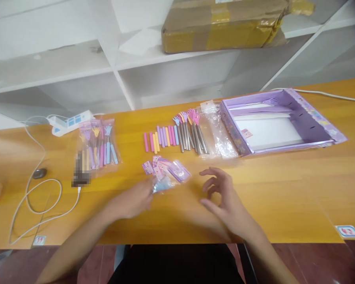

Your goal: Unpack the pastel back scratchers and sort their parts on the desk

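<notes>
My left hand [136, 199] is blurred by motion and pinches a small clear plastic bag [162, 184] at the near edge of a pile of small purple and pink cards [167, 169]. My right hand [221, 195] hovers just right of that pile with its fingers spread and curled, holding nothing. Beyond the pile lies a row of coloured handles and metal-stemmed hand-shaped scratchers [177, 136]. All of it rests on a wooden table [284, 189].
A purple open box [281, 120] sits at the right, with clear bags [217, 132] beside it. A packed bag of scratchers [99, 144], a power strip [69, 122] and white cables [38, 197] lie on the left. White shelves hold a cardboard parcel [225, 23].
</notes>
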The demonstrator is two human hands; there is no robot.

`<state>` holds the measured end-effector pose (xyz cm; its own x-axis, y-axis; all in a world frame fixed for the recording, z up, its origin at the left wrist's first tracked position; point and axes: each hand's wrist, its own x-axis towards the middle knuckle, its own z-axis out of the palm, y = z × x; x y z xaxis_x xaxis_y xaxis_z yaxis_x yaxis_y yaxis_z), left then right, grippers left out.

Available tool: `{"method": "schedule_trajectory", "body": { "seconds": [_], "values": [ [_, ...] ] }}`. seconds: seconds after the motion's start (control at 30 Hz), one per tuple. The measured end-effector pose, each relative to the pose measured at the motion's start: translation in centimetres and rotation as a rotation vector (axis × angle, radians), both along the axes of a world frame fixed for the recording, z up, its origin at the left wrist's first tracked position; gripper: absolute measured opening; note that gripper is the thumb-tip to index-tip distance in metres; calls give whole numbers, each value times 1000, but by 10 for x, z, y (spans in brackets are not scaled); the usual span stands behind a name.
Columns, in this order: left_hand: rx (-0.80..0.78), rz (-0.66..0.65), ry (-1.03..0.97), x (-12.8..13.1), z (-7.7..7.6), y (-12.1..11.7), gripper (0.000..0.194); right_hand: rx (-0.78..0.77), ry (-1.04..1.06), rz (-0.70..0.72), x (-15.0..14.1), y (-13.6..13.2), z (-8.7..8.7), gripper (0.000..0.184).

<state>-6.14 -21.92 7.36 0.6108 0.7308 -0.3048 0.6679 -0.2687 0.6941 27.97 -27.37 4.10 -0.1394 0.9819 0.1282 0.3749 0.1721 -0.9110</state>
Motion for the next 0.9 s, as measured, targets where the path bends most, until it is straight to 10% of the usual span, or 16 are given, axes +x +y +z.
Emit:
{"method": "schedule_trajectory", "body": {
  "seconds": [0.13, 0.37, 0.6, 0.9],
  "values": [
    [-298, -211, -125, 38, -13, -18, 63, -28, 6, 42, -33, -6, -4, 37],
    [-665, 29, -477, 59, -49, 0, 63, -22, -1, 15, -49, -10, -30, 30],
    [-687, 98, -529, 59, -74, -5, 48, 82, -156, 14, -41, -8, -34, 36],
    [-591, -5, -452, 60, -66, -4, 28, 320, -365, -22, -43, 0, -44, 32]
  ]
}}
